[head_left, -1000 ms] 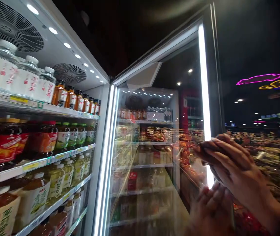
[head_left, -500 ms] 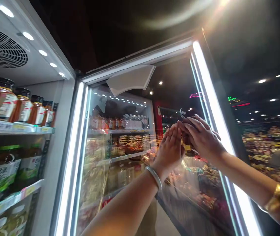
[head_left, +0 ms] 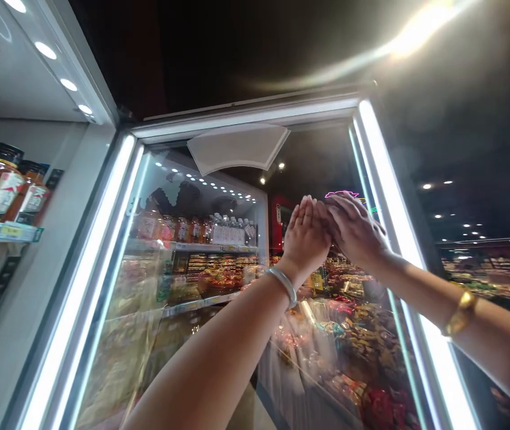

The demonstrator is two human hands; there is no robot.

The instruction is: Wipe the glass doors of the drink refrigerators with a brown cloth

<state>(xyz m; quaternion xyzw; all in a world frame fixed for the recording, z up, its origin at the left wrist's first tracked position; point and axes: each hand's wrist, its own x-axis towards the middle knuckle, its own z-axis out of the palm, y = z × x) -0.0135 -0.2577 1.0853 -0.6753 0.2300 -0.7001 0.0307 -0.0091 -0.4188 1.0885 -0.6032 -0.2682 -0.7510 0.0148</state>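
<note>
My left hand (head_left: 307, 236), with a pale bangle at the wrist, lies flat against the glass door (head_left: 219, 203), its fingers pointing up and close together. Beside it on the right, my right hand (head_left: 356, 233) is also spread on the glass, and the two hands touch or nearly touch at the thumbs. A gold bracelet (head_left: 460, 313) circles my right forearm. Neither hand holds anything. Bright light strips run down both sides of the door, and a pale curved panel (head_left: 239, 148) shows near its top.
At the left, an open lit cooler (head_left: 82, 140) holds dark-capped amber bottles (head_left: 4, 185) on a shelf (head_left: 4, 231). Store displays and ceiling lights appear through and beyond the door, mixed with reflections of bottles.
The view has shifted, so less of the cooler shows at the left. Both hands remain on the glass and appear slightly further left and higher in view.
</note>
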